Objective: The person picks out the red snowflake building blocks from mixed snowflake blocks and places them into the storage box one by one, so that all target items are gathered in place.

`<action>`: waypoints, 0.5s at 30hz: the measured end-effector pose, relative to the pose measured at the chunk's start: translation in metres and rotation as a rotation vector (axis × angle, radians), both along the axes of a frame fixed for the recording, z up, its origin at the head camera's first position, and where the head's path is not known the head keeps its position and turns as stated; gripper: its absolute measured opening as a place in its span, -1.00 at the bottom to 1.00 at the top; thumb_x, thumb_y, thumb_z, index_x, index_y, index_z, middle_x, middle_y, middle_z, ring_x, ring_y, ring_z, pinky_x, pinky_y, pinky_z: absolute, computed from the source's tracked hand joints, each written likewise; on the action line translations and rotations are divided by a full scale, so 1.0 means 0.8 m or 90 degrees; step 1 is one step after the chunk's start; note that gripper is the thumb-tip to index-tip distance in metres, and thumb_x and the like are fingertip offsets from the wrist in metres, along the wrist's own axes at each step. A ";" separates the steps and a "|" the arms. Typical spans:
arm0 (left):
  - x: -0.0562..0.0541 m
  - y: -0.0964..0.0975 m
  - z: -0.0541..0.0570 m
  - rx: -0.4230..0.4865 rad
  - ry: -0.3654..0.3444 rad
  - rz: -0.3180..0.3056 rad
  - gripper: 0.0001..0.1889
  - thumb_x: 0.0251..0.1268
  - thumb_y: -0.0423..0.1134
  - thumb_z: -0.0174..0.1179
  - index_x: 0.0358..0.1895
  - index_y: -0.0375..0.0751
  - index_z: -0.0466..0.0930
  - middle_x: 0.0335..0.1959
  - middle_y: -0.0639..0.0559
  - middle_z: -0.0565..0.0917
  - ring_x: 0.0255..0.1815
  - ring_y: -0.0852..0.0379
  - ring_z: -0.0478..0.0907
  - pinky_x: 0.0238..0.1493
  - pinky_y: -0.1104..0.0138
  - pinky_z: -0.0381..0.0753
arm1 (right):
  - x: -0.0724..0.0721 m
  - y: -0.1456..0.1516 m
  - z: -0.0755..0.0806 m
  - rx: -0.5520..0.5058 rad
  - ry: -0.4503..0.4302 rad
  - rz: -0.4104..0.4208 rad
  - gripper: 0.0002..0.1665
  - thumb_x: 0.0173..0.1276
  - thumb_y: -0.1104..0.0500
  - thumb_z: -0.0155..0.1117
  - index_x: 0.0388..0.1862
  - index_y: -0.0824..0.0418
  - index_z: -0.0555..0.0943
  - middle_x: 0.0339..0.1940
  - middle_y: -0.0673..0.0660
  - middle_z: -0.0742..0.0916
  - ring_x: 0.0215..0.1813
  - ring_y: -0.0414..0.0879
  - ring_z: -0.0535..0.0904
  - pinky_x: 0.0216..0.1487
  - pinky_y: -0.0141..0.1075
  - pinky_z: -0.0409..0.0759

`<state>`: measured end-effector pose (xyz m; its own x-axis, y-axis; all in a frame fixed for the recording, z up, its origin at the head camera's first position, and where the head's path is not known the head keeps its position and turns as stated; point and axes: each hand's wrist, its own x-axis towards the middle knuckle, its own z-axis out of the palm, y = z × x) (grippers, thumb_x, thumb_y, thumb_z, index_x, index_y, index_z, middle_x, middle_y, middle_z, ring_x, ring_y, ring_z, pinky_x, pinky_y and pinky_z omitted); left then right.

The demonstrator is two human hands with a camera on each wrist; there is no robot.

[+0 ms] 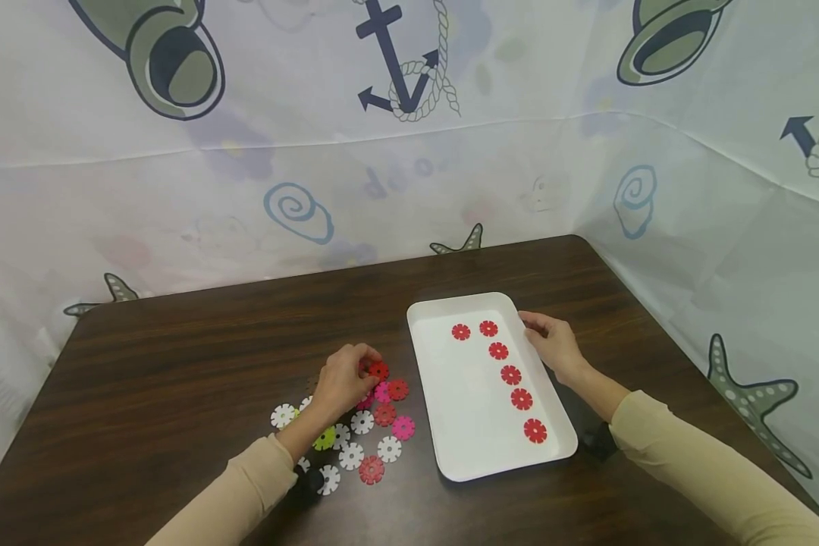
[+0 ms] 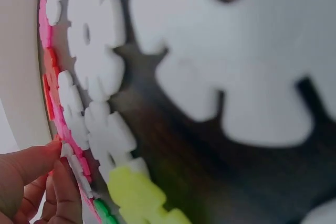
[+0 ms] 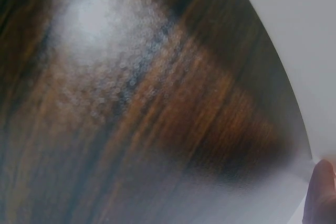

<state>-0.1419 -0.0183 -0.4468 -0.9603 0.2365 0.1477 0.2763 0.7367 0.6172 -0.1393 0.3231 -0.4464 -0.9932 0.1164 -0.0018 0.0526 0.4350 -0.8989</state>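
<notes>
My left hand (image 1: 341,383) is over a loose pile of notched plastic discs, thumb and fingertips pinching a red disc (image 1: 379,370) at the pile's far edge. In the left wrist view those fingertips (image 2: 52,153) meet beside pink and white discs, and the pinched disc is mostly hidden. To the right lies a white tray (image 1: 464,409) holding several red discs: two side by side at the top, the others running down its right side. My right hand (image 1: 553,345) holds the tray's right rim near the far corner; its thumb (image 3: 321,192) shows against the white edge.
Around the left wrist lie white discs (image 1: 351,456), a yellow-green disc (image 1: 324,438), a pink disc (image 1: 403,428) and more red ones. The dark wooden table (image 1: 211,364) meets a patterned white curtain (image 1: 382,174) at the back and right.
</notes>
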 end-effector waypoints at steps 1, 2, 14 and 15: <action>-0.001 0.000 0.000 0.007 -0.008 0.001 -0.73 -0.03 -0.43 0.38 -0.19 -0.20 0.63 -0.29 -0.07 0.60 -0.39 0.12 0.46 -0.37 0.29 0.51 | 0.000 0.000 0.000 0.000 0.000 -0.001 -0.51 0.44 0.24 0.03 0.33 0.30 0.36 0.20 0.34 0.53 0.06 0.22 0.58 -0.05 -0.12 0.60; -0.002 0.000 0.000 0.015 -0.018 0.002 -0.73 -0.02 -0.43 0.37 -0.18 -0.20 0.63 -0.29 -0.06 0.61 -0.38 0.11 0.47 -0.36 0.29 0.53 | 0.000 0.000 0.000 0.000 0.000 -0.001 -0.51 0.44 0.24 0.03 0.33 0.30 0.36 0.20 0.34 0.53 0.06 0.22 0.58 -0.05 -0.12 0.59; -0.012 -0.001 0.011 0.149 -0.105 0.040 -0.71 0.03 -0.41 0.35 -0.12 -0.23 0.61 -0.28 -0.08 0.67 -0.31 0.07 0.61 -0.30 0.30 0.62 | 0.000 0.000 0.001 -0.007 -0.010 -0.004 -0.50 0.44 0.23 0.04 0.33 0.29 0.36 0.20 0.34 0.54 0.05 0.22 0.60 -0.08 -0.12 0.61; -0.012 0.000 0.013 0.164 -0.112 0.040 -0.71 0.04 -0.41 0.35 -0.11 -0.23 0.61 -0.26 -0.09 0.67 -0.28 0.05 0.64 -0.27 0.29 0.63 | 0.000 0.000 0.001 -0.008 -0.011 -0.005 -0.50 0.44 0.23 0.04 0.33 0.29 0.36 0.21 0.34 0.54 0.05 0.22 0.60 -0.08 -0.12 0.61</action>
<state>-0.1519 -0.0181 -0.4366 -0.9881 0.1519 0.0260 0.1079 0.5618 0.8202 -0.1390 0.3231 -0.4454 -0.9921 0.1239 -0.0199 0.0710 0.4232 -0.9032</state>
